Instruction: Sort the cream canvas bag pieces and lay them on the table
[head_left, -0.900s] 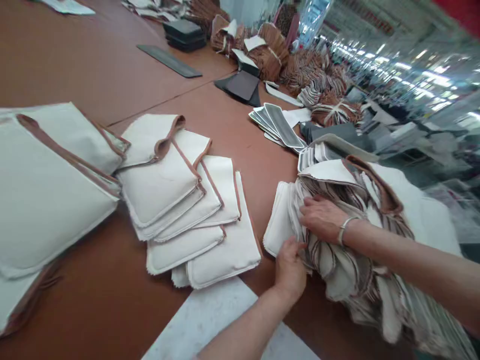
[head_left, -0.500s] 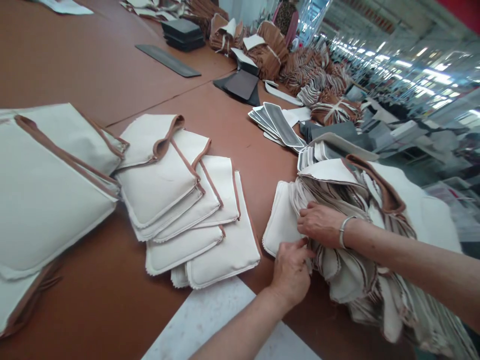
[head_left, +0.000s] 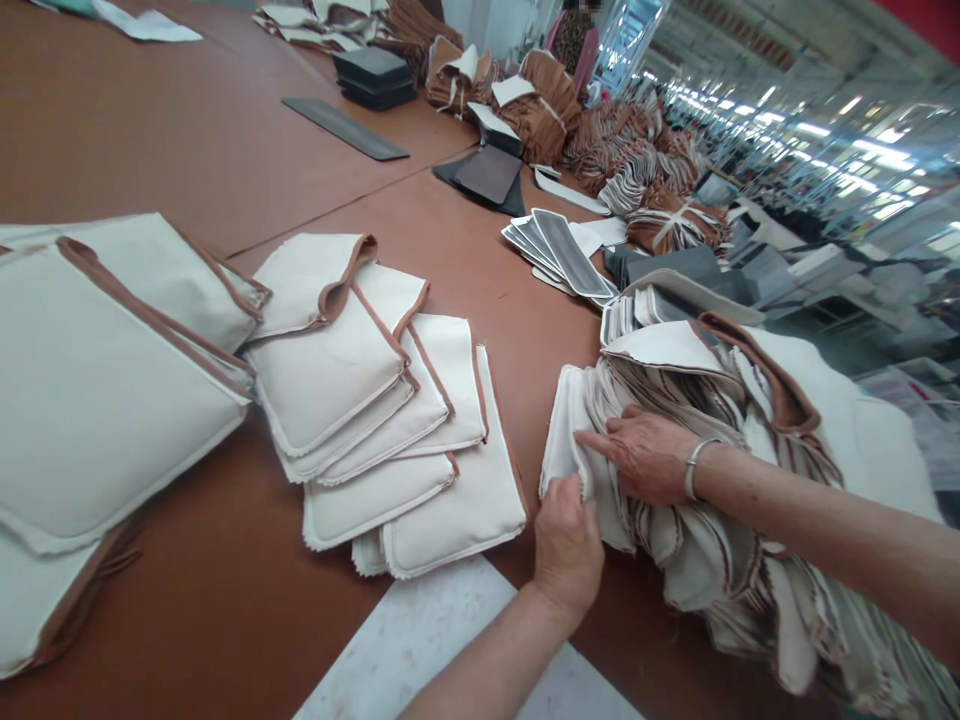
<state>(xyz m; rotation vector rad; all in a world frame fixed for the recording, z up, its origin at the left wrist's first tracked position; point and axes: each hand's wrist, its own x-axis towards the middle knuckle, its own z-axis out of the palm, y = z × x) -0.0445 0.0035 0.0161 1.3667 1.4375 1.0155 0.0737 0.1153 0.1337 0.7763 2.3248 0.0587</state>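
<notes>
My left hand (head_left: 568,548) is closed in a pinch on the near edge of a cream fabric panel (head_left: 559,440), the front piece of a thick pile. Just to its right, my right hand (head_left: 649,455), with a bracelet at the wrist, reaches over the pile (head_left: 697,545). Its index finger is stretched out along the panels beside the pinched one; the other fingers are bent and partly hidden. Stacked fabric edges fan out beneath that hand. To the left lie several overlapping cream pieces with brown trim (head_left: 457,500), apart from both hands.
Larger cream bag pieces (head_left: 112,400) cover the left of the brown table (head_left: 225,610). A white sheet (head_left: 405,640) lies at the front. Grey strips (head_left: 562,250), dark panels (head_left: 487,175) and brown bundles (head_left: 536,120) stand farther back. A person (head_left: 574,45) is in the distance.
My left hand has moved slightly left and pinches the front panel's edge. My right index finger has stretched out leftward over the panels. The pile's front panels have shifted and stand more apart.
</notes>
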